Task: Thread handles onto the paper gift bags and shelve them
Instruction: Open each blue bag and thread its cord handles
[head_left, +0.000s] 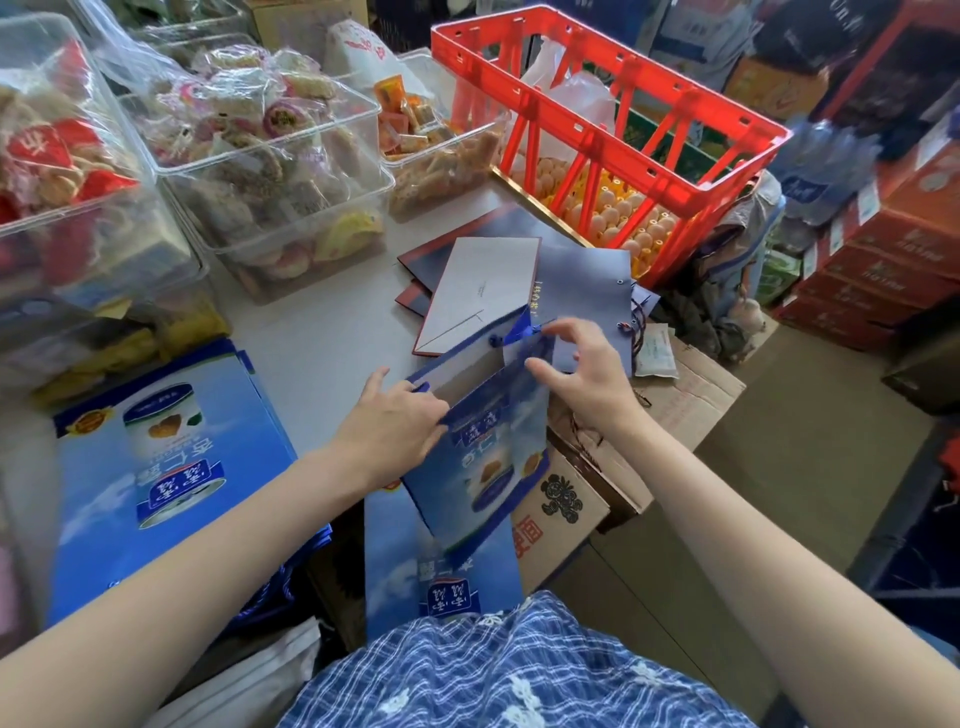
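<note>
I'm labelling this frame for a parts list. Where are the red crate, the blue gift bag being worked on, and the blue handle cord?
red crate (670, 189): head view, on its near long wall.
blue gift bag (488, 447): head view, on its printed front panel.
blue handle cord (523, 332): head view, on the loop at the bag's mouth.

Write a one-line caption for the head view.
Left hand and right hand hold open a blue gift bag beside a red crate.
</note>
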